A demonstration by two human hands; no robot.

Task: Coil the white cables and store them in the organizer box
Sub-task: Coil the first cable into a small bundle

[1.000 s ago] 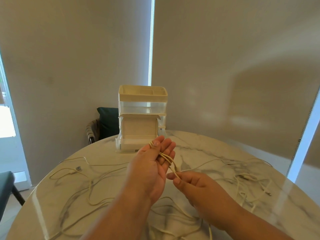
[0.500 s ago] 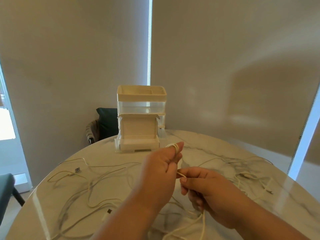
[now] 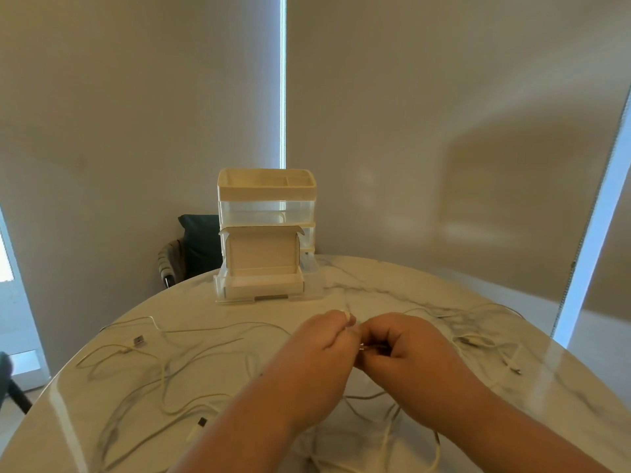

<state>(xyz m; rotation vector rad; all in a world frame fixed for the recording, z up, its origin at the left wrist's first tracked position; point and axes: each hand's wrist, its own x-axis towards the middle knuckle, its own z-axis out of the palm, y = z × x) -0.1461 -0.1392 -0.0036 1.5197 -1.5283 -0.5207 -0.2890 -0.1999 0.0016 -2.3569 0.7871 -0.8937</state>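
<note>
Several white cables lie tangled across the round marble table [image 3: 426, 295]. My left hand [image 3: 327, 343] and my right hand [image 3: 403, 343] meet knuckle to knuckle above the table's middle, both curled around one white cable [image 3: 349, 315], whose loops peek out at my left fingertips. The rest of that cable trails down toward the table's near edge and is mostly hidden by my hands. The white organizer box [image 3: 264, 233] stands at the table's far edge, its lowest drawer pulled out and a flap raised.
Loose cables [image 3: 191, 363] with USB plugs spread over the left half of the table, and more cables [image 3: 478, 343] lie on the right. A dark chair [image 3: 194, 247] stands behind the table's far left. Blinds cover the windows behind.
My left fingers have closed from spread to curled over the cable loops. My right hand has moved up and against my left hand. Both hands sit slightly nearer the organizer.
</note>
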